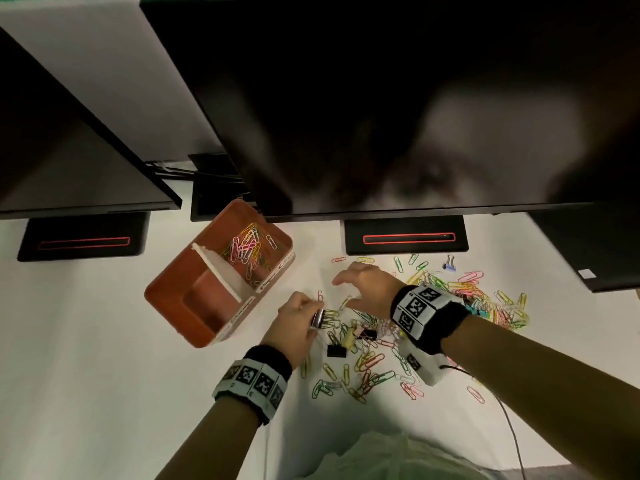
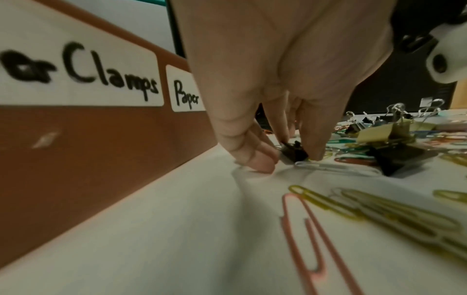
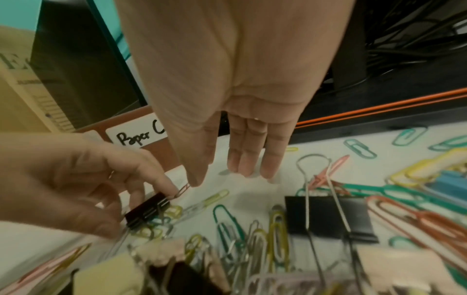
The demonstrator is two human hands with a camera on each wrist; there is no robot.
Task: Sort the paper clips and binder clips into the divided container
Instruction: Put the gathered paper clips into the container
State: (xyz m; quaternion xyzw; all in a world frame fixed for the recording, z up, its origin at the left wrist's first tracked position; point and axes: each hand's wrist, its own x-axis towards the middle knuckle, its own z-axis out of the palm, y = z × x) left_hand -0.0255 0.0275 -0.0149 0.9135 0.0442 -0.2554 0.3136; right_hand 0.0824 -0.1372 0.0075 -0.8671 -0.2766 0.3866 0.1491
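Observation:
My left hand [image 1: 304,315] pinches a small black binder clip [image 3: 147,210] between thumb and fingers, low over the table beside the brown divided container [image 1: 173,299]; the same binder clip [image 2: 293,152] shows in the left wrist view. My right hand [image 1: 349,289] hovers with straight fingers [image 3: 248,159] over the clip pile and holds nothing. The container's far compartment holds several coloured paper clips [image 1: 247,249]; its near compartment [image 1: 204,303] looks bare. Labels on its side read "Clamps" [image 2: 111,79] and "Paper" [image 2: 187,97].
Coloured paper clips [image 1: 374,372] and binder clips, among them a larger black one [image 3: 328,215] and a yellow one [image 2: 386,132], lie scattered on the white table [image 1: 104,341]. Monitor stands [image 1: 405,237] and dark screens [image 1: 381,98] stand behind. A cable [image 1: 509,420] trails at the right.

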